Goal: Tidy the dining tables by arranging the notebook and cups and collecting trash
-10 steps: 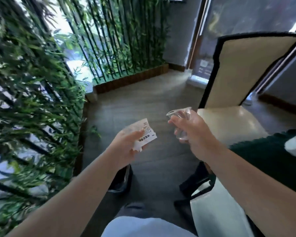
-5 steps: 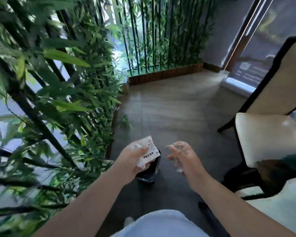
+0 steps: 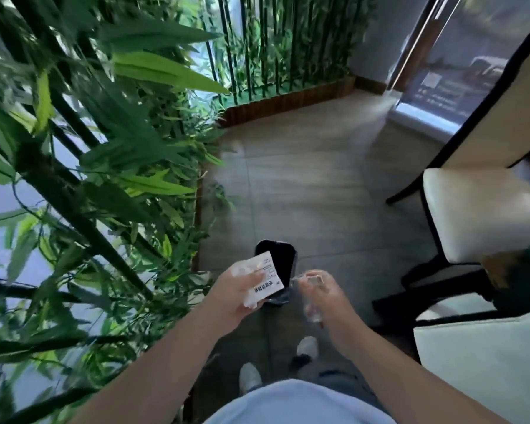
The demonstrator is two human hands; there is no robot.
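A small black trash bin with a dark liner stands on the floor just ahead of my feet. My left hand grips a white printed paper packet together with some crumpled wrapping, held over the bin's near left rim. My right hand is closed around a clear plastic cup, tilted, just right of the bin's opening. The cup is blurred and partly hidden by my fingers.
Dense bamboo plants in a wood-edged planter fill the left side, close to the bin. Two cream chairs with black frames, one and another, stand to the right. Grey tiled floor stretches ahead to a glass door.
The view has swung left and down, away from the table. Both hands, still holding the packet and the cup, have come down over the black bin.
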